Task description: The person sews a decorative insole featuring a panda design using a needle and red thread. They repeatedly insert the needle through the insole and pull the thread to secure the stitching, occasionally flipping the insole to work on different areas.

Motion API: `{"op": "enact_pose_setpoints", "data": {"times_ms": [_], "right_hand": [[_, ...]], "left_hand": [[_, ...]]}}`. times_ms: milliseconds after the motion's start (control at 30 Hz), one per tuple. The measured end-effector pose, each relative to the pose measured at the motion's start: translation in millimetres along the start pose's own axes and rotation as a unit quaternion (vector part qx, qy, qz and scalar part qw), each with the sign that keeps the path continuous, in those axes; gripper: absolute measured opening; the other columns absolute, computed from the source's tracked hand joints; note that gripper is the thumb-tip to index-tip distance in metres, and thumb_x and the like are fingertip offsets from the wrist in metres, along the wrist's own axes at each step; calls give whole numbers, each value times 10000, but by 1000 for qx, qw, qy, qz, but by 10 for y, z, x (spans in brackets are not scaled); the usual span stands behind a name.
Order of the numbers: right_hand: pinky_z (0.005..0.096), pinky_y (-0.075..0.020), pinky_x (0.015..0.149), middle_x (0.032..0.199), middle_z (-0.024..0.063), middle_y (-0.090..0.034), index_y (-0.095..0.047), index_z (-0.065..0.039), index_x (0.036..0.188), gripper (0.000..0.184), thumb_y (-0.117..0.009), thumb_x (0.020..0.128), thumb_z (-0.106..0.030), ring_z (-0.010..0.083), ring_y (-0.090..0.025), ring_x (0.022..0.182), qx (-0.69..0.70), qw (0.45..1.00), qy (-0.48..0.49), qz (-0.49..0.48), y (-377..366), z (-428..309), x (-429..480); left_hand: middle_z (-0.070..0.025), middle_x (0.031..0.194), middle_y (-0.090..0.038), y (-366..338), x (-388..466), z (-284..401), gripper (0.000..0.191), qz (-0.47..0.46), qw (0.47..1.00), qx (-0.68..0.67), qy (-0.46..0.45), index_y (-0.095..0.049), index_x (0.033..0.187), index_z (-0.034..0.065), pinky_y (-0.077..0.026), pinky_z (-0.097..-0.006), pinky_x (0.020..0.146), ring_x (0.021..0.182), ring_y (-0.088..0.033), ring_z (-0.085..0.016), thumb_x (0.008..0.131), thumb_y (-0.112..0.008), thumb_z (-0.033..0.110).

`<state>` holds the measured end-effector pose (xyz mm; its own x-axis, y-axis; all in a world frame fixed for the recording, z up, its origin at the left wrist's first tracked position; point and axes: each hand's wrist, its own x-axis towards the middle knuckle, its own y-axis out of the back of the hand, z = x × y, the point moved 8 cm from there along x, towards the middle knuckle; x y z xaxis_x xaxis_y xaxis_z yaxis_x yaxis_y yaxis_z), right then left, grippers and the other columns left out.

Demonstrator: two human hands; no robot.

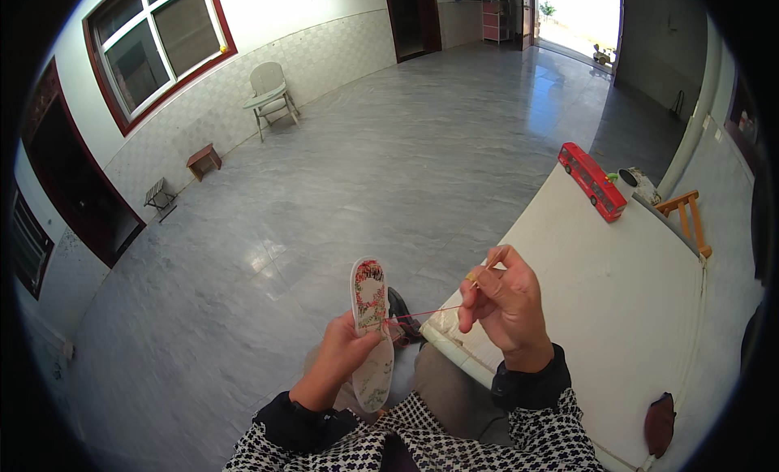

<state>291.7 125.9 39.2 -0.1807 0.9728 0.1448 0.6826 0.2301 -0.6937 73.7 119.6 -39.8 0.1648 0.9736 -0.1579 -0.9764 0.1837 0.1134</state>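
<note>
A white shoe insole stands lengthwise in front of me, stitched in red, green and black at its upper part, with a fainter pattern lower down. My left hand grips its middle from the left side, thumb across the face. Red thread runs taut from the insole's right edge to my right hand, and some loops hang slack beside the insole. Between my right thumb and fingers is a thin needle. A yellowish ring-like band sits around one right finger.
To my right is a white-topped table with a red toy bus at its far edge and a dark red pouch-like object at its near right. A wooden stool or rack stands behind it. A high chair and small stools line the left wall.
</note>
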Motion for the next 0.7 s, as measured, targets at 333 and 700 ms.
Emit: {"op": "enact_pose_setpoints", "data": {"times_ms": [333, 700], "right_hand": [[462, -333, 1107, 742, 29, -386, -445, -11, 804, 178, -451, 966, -85, 130, -449, 720, 4, 841, 504, 195, 955, -1388, -597], [535, -357, 1062, 871, 161, -574, -545, 69, 852, 213, -388, 953, -34, 234, -571, 913, -230, 675, 649, 265, 1303, -1837, -1276]], "left_hand": [[-86, 832, -645, 1143, -32, -296, 231, 200, 978, -58, -30, -610, 967, -34, -520, -304, 603, 686, -628, -167, 757, -518, -59], [-96, 935, -654, 894, -375, 128, 260, 141, 974, -175, -25, -580, 1041, -24, -536, -314, 686, 778, -646, -175, 781, -591, -27]]}}
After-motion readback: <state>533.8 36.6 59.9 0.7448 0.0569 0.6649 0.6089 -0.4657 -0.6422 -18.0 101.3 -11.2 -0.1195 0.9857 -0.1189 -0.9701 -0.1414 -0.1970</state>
